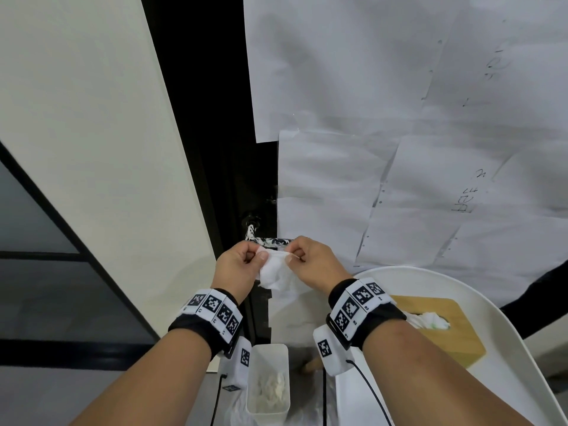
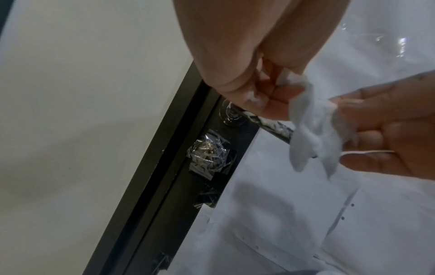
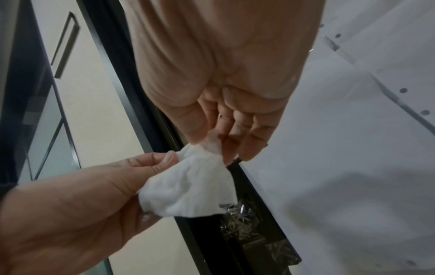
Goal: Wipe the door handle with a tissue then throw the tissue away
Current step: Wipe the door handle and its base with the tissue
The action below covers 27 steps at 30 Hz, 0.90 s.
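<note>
You pinch the tissue (image 1: 274, 269) between your left hand (image 1: 236, 265) and right hand (image 1: 314, 260), just below the door handle (image 1: 270, 241) at 12 o'clock. Wiping looks unfinished; the bin (image 1: 268, 383) at 6 o'clock awaits.

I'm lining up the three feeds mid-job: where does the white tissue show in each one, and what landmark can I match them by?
Head: the crumpled white paper tissue sits at lower centre, pinched between the left hand and the right hand.
Left wrist: tissue right of centre, hanging between both hands.
Right wrist: tissue at centre, slightly low.
Shared landmark: the black-and-white patterned door handle just behind the tissue, also in the left wrist view; barely visible in the right wrist view.
</note>
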Available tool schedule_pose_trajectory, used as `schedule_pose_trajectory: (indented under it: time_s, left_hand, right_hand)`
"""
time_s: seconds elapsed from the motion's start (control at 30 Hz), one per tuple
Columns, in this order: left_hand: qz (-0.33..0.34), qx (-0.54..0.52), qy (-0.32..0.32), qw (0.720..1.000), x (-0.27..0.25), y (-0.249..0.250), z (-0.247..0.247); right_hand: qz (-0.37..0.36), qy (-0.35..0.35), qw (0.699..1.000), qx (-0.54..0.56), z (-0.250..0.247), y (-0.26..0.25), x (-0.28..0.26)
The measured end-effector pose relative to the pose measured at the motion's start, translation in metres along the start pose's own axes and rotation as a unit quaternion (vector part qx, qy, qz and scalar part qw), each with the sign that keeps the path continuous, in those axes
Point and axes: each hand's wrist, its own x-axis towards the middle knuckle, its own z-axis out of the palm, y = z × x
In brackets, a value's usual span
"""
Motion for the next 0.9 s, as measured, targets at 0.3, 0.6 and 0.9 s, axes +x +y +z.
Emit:
schedule_pose_trajectory:
  time_s: [0.3,0.6,0.9]
  left_hand:
    - [0.074,0.059,0.011,0.995,0.014,0.008,-0.018]
    - [0.100,0.147,0.156,0.972,0.032,-0.001,-0.040]
    - [0.075,0.128,0.209,0.967,0.043,0.002,-0.042]
  right_hand:
    - [-0.060,0.051,0.995,-0.062,-0.007,-0.013,0.010]
    - [-0.062,0.054,0.989,-0.127,-0.027,-0.019,0.023]
    - [-0.032,0.037,0.947,-0.318,-0.022,-0.004,0.030]
